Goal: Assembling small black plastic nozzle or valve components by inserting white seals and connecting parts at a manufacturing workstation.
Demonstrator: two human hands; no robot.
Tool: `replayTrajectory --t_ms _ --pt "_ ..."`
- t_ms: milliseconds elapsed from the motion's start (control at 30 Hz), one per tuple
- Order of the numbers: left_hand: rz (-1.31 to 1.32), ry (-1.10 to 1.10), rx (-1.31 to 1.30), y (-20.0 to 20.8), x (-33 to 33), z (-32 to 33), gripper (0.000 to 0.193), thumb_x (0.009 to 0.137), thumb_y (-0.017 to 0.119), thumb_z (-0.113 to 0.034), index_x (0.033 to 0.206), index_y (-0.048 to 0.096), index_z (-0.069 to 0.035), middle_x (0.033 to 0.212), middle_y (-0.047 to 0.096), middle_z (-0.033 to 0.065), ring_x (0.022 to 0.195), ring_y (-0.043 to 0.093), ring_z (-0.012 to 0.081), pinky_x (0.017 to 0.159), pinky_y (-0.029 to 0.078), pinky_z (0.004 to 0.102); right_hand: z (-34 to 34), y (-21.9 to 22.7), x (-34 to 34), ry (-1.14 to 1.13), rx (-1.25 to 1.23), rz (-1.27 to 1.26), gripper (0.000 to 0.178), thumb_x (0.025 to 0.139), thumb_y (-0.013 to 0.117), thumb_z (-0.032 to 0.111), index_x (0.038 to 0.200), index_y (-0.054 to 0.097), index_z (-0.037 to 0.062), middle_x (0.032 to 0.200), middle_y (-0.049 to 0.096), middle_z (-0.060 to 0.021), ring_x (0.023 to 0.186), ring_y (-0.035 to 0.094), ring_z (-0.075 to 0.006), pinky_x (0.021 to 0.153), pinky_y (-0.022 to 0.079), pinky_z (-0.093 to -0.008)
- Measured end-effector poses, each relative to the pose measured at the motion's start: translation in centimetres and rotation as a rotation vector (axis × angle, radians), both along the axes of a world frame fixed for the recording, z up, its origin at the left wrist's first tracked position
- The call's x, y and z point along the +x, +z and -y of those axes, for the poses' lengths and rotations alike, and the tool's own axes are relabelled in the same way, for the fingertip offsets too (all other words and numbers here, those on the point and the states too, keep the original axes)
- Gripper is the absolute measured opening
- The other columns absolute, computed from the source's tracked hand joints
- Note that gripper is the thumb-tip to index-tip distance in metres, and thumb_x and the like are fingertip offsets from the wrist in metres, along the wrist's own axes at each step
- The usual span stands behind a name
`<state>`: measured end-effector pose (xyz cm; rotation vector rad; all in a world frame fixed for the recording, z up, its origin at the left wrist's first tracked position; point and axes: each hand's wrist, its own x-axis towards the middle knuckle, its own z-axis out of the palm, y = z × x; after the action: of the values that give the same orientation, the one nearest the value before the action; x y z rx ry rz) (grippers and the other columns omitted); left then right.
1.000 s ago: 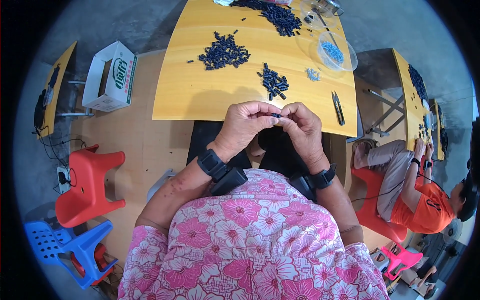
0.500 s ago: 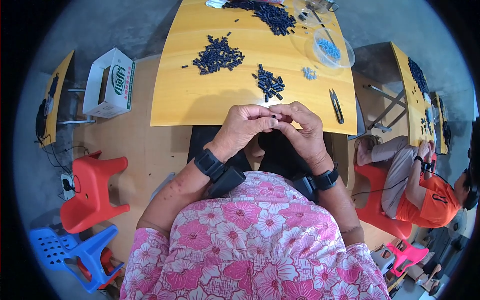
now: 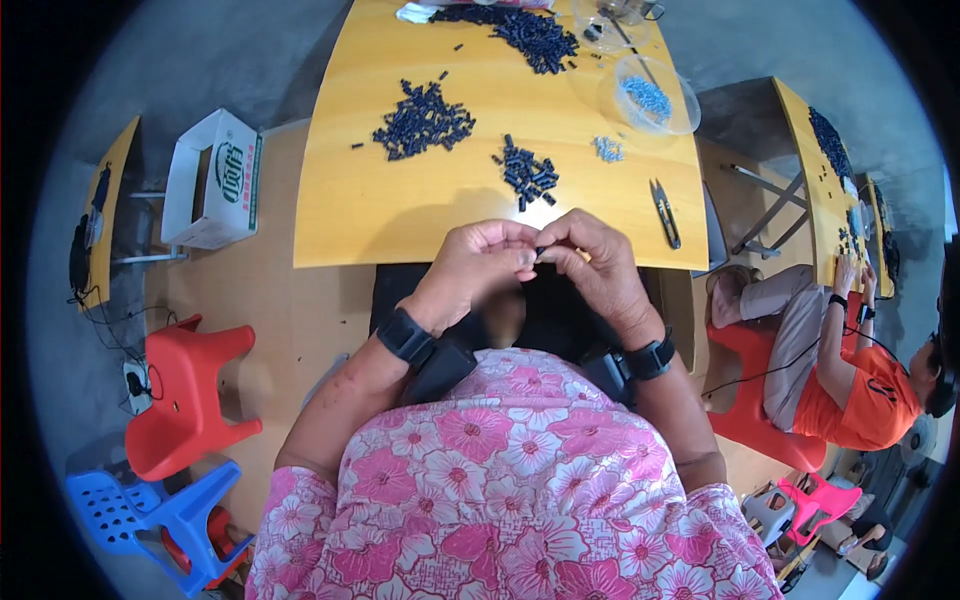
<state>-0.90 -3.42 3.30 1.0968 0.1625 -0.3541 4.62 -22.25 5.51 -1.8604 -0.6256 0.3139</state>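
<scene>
Near the right edge of the worktop (image 3: pixel 350 215), toward its far end, stands a clear plastic bowl (image 3: pixel 684 112) holding a heap of small light-blue pieces (image 3: pixel 648 98). A second clear container (image 3: pixel 597 40) stands beyond it by the same edge, with something dark inside that is too small to tell, and a thin dark stick slants from one toward the other. Off the left edge is a white carton (image 3: pixel 240 190), its opening facing up and sideways; what it holds cannot be seen

Both hands meet just at the near edge, about midway between the two near corners. The left hand (image 3: pixel 470 268) is nearly closed, thumb and forefinger pinched together; the right hand (image 3: pixel 597 268) is curled likewise, its thumb and forefinger tips meeting those of the left. Between the fingertips they grip a small black piece (image 3: pixel 541 252), mostly covered by the fingers

Just beyond the hands lies a small pile of black cylinders (image 3: pixel 527 172); a larger black pile (image 3: pixel 424 124) sits farther off toward the left edge. A few loose pale-blue bits (image 3: pixel 609 149) lie short of the bowl, and black-handled thread snips (image 3: pixel 665 214) rest near the right near corner
</scene>
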Motion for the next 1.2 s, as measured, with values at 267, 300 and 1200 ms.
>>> replayTrajectory --t_ms 267,300,1200 --pt "0.081 -0.163 0.338 -0.1 1.1 -1.6 0.014 0.088 0.068 -0.011 0.096 0.068 0.001 0.083 0.067 0.0032 0.075 0.063 0.0079 0.070 0.052 0.0220 0.0 -0.4 0.7 0.101 -0.074 0.114 0.011 0.083 0.067 0.005 0.093 0.064 0.0061 0.087 0.063 -0.0081 0.083 0.061 -0.0260 0.076 0.049 -0.0326" --pt "0.082 -0.166 0.335 -0.2 1.4 -1.8 0.014 0.088 0.068 -0.011 0.096 0.068 0.001 0.083 0.067 0.0032 0.075 0.063 0.0079 0.070 0.052 0.0220 0.0 -0.3 0.9 0.122 -0.069 0.099 0.011 0.083 0.067 0.004 0.094 0.064 0.0062 0.088 0.064 -0.0082 0.084 0.061 -0.0270 0.077 0.049 -0.0329" --pt "0.265 -0.045 0.578 -1.1 2.0 -2.3 0.007 0.084 0.068 0.001 0.090 0.065 -0.001 0.081 0.063 -0.0012 0.071 0.056 0.0024 0.065 0.048 0.0184 4.6 -4.6 10.6 -0.552 -0.450 0.416 0.006 0.080 0.069 0.001 0.086 0.067 0.0003 0.078 0.064 -0.0114 0.065 0.062 -0.0188 0.063 0.050 -0.0298"
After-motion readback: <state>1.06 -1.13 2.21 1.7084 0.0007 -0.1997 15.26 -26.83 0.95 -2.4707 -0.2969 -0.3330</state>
